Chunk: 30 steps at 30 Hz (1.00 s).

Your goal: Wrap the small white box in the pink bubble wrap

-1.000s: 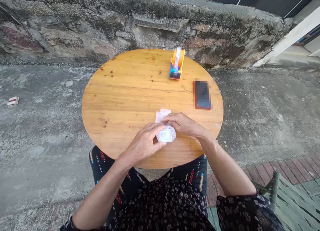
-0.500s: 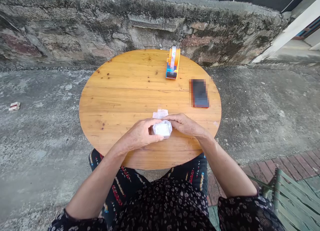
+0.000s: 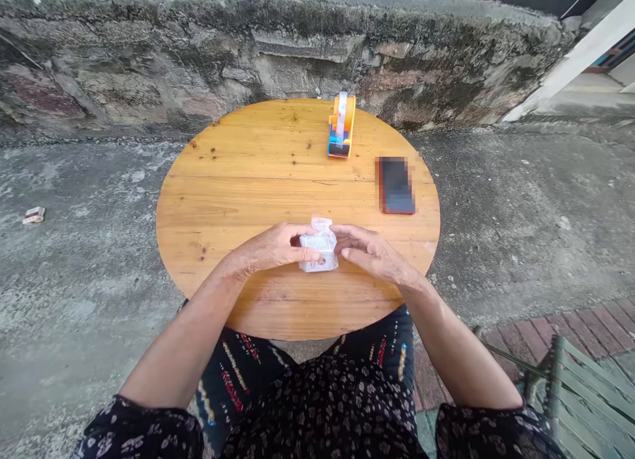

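Both hands meet over the near middle of a round wooden table [image 3: 238, 181]. Between them sits a small white packet [image 3: 320, 250] wrapped in clear plastic. My left hand [image 3: 272, 247] grips its left side, thumb and fingers closed round it. At the packet's right edge my right hand [image 3: 370, 250] pinches it with bent fingertips. The lower part of the packet is partly hidden by my fingers.
An orange and blue tape dispenser [image 3: 341, 125] stands at the table's far side. A dark phone [image 3: 395, 184] lies flat to the right. A stone wall [image 3: 198, 55] runs behind, with rough concrete ground around. A green slatted chair [image 3: 585, 386] is at the lower right. Litter [image 3: 34, 215] lies far left.
The packet has been turned in my hands and now stands more upright. My left hand has moved up round its left side, and my right hand's fingers have shifted to its right edge.
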Motion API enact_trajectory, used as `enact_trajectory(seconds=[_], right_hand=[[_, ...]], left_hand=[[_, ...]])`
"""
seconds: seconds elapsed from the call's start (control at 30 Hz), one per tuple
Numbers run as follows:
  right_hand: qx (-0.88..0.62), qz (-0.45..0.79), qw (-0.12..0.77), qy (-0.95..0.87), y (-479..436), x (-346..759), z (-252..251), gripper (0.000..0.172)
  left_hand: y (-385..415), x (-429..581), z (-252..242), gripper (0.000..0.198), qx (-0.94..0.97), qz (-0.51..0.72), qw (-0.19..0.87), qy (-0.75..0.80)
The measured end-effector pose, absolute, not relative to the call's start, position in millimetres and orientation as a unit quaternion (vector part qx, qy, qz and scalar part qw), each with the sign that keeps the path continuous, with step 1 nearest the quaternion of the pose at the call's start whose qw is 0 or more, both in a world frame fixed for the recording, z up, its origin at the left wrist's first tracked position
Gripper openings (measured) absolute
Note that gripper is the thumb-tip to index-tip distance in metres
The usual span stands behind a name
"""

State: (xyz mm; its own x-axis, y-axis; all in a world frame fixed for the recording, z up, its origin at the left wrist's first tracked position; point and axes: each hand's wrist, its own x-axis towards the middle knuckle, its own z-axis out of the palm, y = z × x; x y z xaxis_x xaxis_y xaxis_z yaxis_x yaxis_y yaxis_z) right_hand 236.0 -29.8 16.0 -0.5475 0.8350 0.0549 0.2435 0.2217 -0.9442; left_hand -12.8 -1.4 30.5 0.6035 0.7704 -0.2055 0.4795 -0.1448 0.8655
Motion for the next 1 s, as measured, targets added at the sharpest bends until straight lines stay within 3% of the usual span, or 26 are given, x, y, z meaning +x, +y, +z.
enact_trajectory(seconds=[0.13, 0.3, 0.53, 0.7, 1.0], right_hand=[[-0.418, 0.435, 0.270, -0.751, -33, 228, 22, 0.053], [-0.431, 0.367, 0.288, -0.772, -26, 217, 15, 0.042], [-0.445, 0.327, 0.243, -0.798, -14, 218, 16, 0.036], [-0.451, 0.334, 0.209, -0.801, -9, 218, 19, 0.031], [-0.434, 0.350, 0.158, -0.815, -24, 216, 29, 0.033]], left_hand=[[3, -14, 31, 0.048, 0.771, 0.137, 0.456, 0.424], [4, -13, 30, 0.047, 0.780, 0.142, 0.431, 0.431], [-15, 0, 22, 0.041, 0.738, 0.233, 0.363, 0.518], [-29, 8, 10, 0.039, 0.704, 0.322, 0.287, 0.564], [-63, 12, 9, 0.027, 0.720, 0.345, 0.207, 0.565]])
